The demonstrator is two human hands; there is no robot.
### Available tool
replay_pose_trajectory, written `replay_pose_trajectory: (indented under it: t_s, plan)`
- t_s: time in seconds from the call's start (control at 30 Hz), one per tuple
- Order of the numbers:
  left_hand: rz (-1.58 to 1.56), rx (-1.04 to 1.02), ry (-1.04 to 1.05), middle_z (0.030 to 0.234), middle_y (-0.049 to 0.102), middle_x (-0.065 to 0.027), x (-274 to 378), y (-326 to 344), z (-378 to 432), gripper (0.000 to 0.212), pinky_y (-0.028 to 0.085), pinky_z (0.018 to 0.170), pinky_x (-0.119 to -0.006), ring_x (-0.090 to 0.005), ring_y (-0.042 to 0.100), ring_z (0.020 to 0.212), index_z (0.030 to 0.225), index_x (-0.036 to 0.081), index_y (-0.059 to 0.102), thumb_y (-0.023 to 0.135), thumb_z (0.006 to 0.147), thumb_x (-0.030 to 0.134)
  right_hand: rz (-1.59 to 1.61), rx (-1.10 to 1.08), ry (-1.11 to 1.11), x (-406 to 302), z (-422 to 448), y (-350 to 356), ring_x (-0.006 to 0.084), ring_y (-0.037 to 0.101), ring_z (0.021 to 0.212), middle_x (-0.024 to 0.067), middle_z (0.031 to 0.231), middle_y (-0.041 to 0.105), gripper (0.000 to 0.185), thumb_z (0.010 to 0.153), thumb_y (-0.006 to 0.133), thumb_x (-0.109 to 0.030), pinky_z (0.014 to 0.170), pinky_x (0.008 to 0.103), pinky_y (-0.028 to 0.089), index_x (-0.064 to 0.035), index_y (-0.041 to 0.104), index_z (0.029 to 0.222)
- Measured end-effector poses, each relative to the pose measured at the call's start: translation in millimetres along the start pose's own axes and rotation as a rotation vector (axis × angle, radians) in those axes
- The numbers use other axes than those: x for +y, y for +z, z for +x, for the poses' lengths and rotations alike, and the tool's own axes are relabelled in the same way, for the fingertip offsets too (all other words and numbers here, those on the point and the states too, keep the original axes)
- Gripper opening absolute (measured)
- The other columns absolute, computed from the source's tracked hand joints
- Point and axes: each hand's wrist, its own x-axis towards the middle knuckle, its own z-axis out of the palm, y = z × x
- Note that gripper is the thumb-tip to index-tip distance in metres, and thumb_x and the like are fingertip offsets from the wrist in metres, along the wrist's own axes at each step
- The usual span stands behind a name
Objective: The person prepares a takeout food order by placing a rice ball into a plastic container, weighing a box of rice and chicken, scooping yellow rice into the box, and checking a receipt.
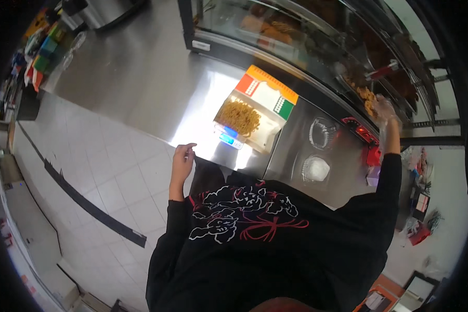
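My right hand [386, 109], in a clear plastic glove, reaches into the right end of a glass display warmer [253, 27] and grips a piece of golden fried food [366, 99]. Bare and loosely bent, my left hand [184, 158] hovers by the front edge of the steel counter [140, 78] with nothing visible in it. Between the hands, an open paper food box [267, 91] in orange, red, white and green holds brown noodles [240, 117]. The box rests on a small digital scale [231, 141] with a lit blue display.
Two clear plastic items, one upper [323, 133] and one lower [315, 168], lie on the counter right of the box. Red-lit controls [360, 130] line the warmer's base. A large metal vessel [105, 13] stands at the upper left. A dark strip [89, 202] crosses the tiled floor.
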Motion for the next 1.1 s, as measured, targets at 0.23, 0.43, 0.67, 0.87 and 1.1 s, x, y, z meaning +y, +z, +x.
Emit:
replay_pose_trajectory:
  t_s: [0.23, 0.43, 0.67, 0.87, 1.1]
  plan:
    - [-0.014, 0.017, 0.002, 0.08, 0.047, -0.0072, 11.2, -0.2, -1.2, 0.024, 0.04, 0.058, -0.024, -0.0143, 0.05, 0.066, 0.096, 0.008, 0.058, 0.049, 0.075, 0.001, 0.538, -0.491, -0.395, -15.0, -99.0, 40.0, 0.0194, 0.053, 0.091, 0.0097, 0.112, 0.048, 0.046, 0.081, 0.052, -0.012, 0.077, 0.0277, 0.045, -0.0049, 0.035, 0.123]
    - [-0.009, 0.008, 0.017, 0.079, 0.048, -0.0071, 11.6, -1.9, -0.1, 0.023, 0.04, 0.058, -0.023, -0.0139, 0.049, 0.065, 0.096, 0.008, 0.059, 0.048, 0.077, 0.001, 0.708, -0.924, -0.628, -86.3, -184.6, 165.7, 0.0186, 0.051, 0.097, 0.007, 0.107, 0.049, 0.061, 0.065, 0.069, -0.031, 0.082, 0.0325, 0.044, -0.0086, 0.043, 0.115]
    - [-0.02, 0.039, 0.028, 0.079, 0.049, -0.0062, 9.2, 1.2, -0.3, 0.021, 0.041, 0.059, -0.023, -0.013, 0.05, 0.066, 0.095, 0.008, 0.059, 0.048, 0.078, 0.002, 0.207, -0.845, -0.864, -107.7, -223.9, 234.4, 0.0163, 0.05, 0.098, 0.0048, 0.109, 0.05, 0.034, 0.071, 0.056, 0.001, 0.084, 0.0261, 0.042, -0.0071, 0.053, 0.103]
    - [-0.015, 0.059, 0.029, 0.078, 0.048, -0.0052, 3.7, 1.9, -0.8, 0.019, 0.04, 0.057, -0.023, -0.0115, 0.049, 0.065, 0.094, 0.008, 0.06, 0.048, 0.079, 0.004, 0.301, -0.791, -0.787, -99.4, -212.0, 203.1, 0.0151, 0.052, 0.092, 0.0052, 0.1, 0.054, 0.027, 0.075, 0.056, -0.002, 0.077, 0.026, 0.045, -0.007, 0.055, 0.101]
    - [0.01, 0.082, 0.075, 0.074, 0.048, -0.0041, 2.4, 5.7, -1.0, 0.018, 0.038, 0.054, -0.022, -0.011, 0.048, 0.062, 0.093, 0.008, 0.06, 0.049, 0.079, 0.005, 0.296, 0.576, -0.662, -11.4, -85.8, 124.2, 0.0202, 0.053, 0.088, 0.0132, 0.091, 0.057, 0.019, 0.077, 0.049, -0.003, 0.08, 0.0308, 0.04, -0.0008, 0.058, 0.093]
